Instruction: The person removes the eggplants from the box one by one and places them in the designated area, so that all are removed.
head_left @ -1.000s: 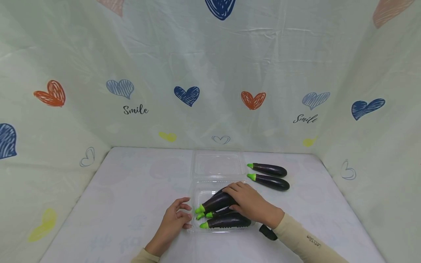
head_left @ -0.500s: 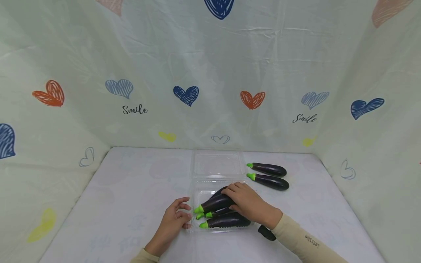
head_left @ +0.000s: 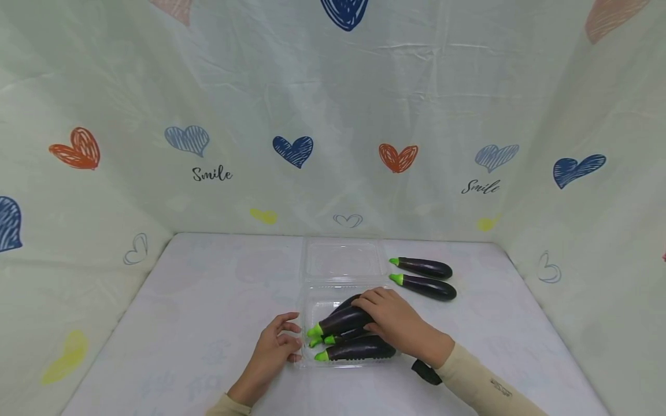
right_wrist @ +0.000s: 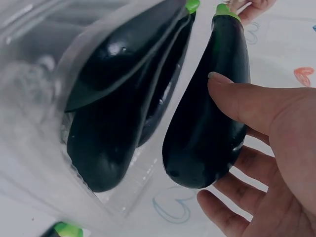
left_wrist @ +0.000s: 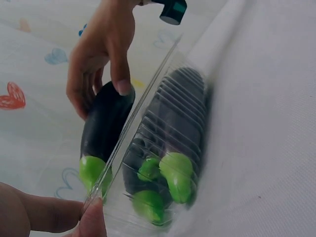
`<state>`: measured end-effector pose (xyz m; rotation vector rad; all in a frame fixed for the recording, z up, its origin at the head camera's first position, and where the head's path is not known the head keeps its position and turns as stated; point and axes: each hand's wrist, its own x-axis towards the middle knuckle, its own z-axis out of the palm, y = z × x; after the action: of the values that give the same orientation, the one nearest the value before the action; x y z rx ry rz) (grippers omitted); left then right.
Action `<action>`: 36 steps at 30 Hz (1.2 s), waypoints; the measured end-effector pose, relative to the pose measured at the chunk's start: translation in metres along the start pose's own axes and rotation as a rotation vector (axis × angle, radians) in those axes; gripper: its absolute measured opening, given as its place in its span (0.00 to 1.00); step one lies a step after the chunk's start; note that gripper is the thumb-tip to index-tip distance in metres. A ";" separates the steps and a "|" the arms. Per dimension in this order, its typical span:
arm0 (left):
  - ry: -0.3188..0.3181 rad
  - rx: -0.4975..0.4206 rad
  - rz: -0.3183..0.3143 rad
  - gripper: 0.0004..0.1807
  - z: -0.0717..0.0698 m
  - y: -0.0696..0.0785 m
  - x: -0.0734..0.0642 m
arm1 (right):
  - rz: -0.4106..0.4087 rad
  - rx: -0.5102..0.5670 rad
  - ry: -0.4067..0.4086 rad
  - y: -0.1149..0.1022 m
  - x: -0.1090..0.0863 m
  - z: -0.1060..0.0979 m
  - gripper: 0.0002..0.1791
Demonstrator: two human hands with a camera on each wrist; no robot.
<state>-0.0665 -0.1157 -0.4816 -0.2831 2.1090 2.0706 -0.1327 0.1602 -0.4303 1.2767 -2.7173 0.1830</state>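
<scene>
My right hand (head_left: pixel 398 320) grips a dark purple eggplant (head_left: pixel 346 320) with a green stem end, thumb on one side and fingers on the other. In the head view this eggplant overlaps the clear plastic clamshell container (head_left: pixel 321 303); the right wrist view shows it above the other eggplants. Several eggplants lie inside the container, the front one (head_left: pixel 364 348) along the near wall, stems to the left. My left hand (head_left: pixel 276 349) is at the container's left side; in the left wrist view its thumb (left_wrist: pixel 93 219) and a finger pinch the container's rim (left_wrist: pixel 131 121).
The container's clear lid (head_left: pixel 343 259) lies folded back on the white-covered table (head_left: pixel 208 300). Two more eggplants, a back one (head_left: pixel 424 267) and a nearer one (head_left: pixel 429 287), lie right of the lid. A heart-printed curtain (head_left: pixel 333 104) stands behind and at both sides.
</scene>
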 end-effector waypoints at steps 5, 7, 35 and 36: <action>0.000 -0.002 0.000 0.32 0.000 0.000 0.000 | 0.026 0.012 0.026 0.000 -0.008 -0.007 0.28; 0.002 -0.001 0.000 0.32 0.000 -0.001 0.000 | 0.035 0.020 0.048 0.001 -0.012 -0.011 0.29; 0.029 0.034 -0.014 0.31 0.002 0.001 0.001 | 0.225 0.035 0.370 0.051 -0.085 -0.028 0.34; 0.029 0.034 -0.016 0.31 0.002 0.001 0.002 | 0.238 0.034 0.369 0.052 -0.088 -0.028 0.34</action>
<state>-0.0682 -0.1135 -0.4814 -0.3264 2.1488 2.0321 -0.1155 0.2640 -0.4205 0.8225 -2.5402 0.4431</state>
